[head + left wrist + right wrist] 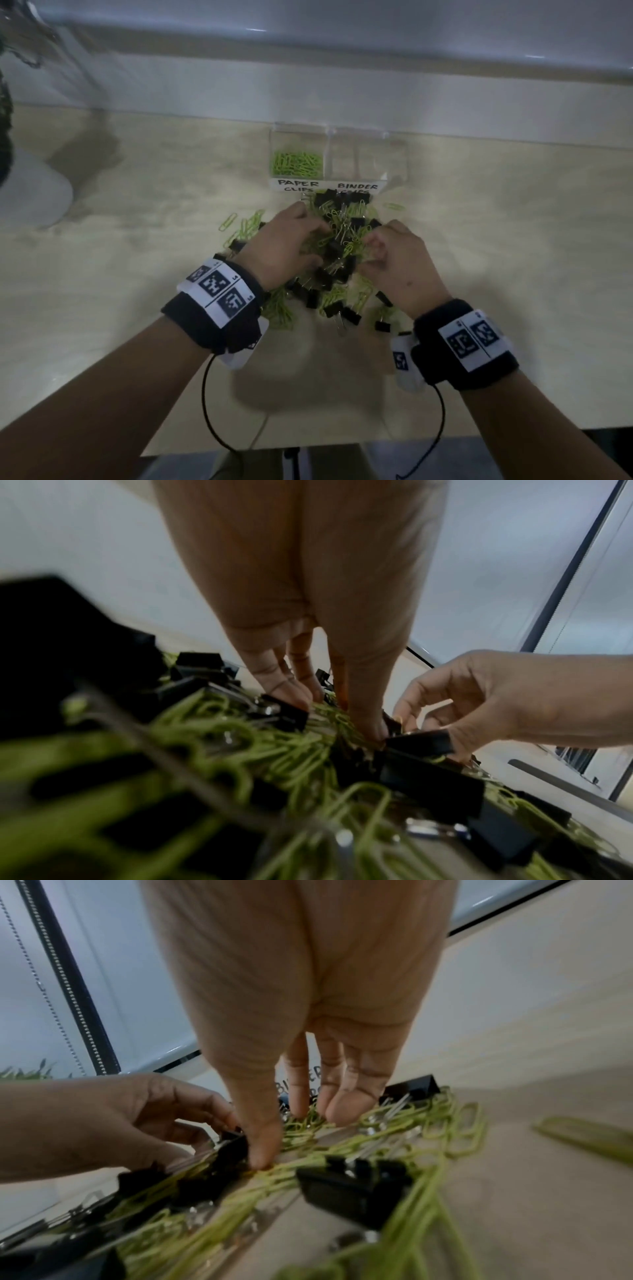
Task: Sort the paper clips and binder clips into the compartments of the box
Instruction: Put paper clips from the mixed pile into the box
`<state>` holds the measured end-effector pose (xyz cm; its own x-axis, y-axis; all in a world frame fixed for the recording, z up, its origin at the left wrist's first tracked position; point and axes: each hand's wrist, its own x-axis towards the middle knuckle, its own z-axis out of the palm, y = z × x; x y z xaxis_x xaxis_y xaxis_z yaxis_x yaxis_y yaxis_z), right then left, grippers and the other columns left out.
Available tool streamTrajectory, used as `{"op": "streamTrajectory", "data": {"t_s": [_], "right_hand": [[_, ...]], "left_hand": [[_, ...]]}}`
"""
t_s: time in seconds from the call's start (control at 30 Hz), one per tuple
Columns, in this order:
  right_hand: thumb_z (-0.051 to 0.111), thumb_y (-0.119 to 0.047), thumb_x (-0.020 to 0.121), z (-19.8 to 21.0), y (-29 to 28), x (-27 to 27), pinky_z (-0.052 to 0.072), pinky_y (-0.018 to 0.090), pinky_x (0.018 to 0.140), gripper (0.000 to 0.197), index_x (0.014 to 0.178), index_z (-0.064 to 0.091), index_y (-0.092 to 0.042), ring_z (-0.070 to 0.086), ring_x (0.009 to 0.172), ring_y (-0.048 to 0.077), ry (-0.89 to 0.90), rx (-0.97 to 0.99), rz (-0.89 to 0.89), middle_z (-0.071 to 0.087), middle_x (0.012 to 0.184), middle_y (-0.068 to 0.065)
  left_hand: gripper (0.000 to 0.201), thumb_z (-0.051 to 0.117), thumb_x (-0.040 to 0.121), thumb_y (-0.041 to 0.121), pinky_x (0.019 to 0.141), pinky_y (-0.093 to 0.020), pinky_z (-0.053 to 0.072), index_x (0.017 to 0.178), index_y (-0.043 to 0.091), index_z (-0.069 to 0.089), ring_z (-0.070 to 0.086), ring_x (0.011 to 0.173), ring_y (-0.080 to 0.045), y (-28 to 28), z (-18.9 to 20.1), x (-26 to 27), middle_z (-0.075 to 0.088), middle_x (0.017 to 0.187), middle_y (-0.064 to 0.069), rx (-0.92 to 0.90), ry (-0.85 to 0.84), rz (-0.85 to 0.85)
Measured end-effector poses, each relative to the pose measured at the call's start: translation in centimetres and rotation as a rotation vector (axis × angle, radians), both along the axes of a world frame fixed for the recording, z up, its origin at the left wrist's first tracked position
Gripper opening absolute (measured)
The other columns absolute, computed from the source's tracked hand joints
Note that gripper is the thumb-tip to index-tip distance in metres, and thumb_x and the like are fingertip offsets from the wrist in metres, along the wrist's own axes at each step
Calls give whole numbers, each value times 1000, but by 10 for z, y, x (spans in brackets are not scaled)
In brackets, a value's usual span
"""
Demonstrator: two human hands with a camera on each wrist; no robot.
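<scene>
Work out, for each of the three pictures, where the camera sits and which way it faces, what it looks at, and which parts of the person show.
Head: on the head, facing forward and down at the table, box, pile of clips; both forearms, left hand, right hand.
Left wrist: along the left hand into the pile; right hand beside it.
Right wrist: along the right hand toward the pile; left hand beside it.
Shared: all show both hands and the pile.

"PAPER CLIPS" and "BINDER CLIPS" on the box's white label strip [327,186]
</scene>
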<state>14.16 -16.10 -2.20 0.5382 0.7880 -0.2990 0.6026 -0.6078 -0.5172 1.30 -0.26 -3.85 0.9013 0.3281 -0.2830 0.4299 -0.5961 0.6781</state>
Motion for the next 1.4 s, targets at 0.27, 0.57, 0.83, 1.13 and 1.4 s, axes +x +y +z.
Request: {"op": "streamTrajectory", "data": {"t_s": [0.27,0.57,0.83,1.13,1.4], "right_hand": [[83,-31,64,-7,0,-6,44,31,86,53,108,57,-16,47,99,18,30,38,15,42,109,-1],[64,7,77,-11,-12,0,44,10,68,23,93,66,-8,54,76,11,49,144,-63,59,85,0],[68,4,76,2,-29,16,51,17,71,22,88,65,-14,61,78,15,245,200,-231,64,84,3],[71,-2,76,61,31,27,49,8,67,14,88,69,-10,61,69,4,247,369,-135,67,80,-2],[62,-7,80,40,132,18,46,22,68,10,82,70,-14,54,68,13,-189,242,94,59,76,-2]], "left_hand": [[48,79,70,29,81,-32,49,113,22,58,54,95,-16,-4,2,6,49,112,2,67,25,-25],[23,70,75,8,71,-30,51,95,17,63,60,80,-15,1,3,5,63,89,1,0,35,26],[23,68,74,-2,58,-7,43,91,12,62,56,64,-5,10,9,-11,63,76,-1,-112,-39,191],[21,72,75,5,69,-24,54,92,13,65,59,68,-11,53,56,11,63,79,0,-253,-338,416],[17,69,79,11,77,-26,52,96,8,68,63,79,-15,82,49,56,69,90,-7,147,-271,294]]}}
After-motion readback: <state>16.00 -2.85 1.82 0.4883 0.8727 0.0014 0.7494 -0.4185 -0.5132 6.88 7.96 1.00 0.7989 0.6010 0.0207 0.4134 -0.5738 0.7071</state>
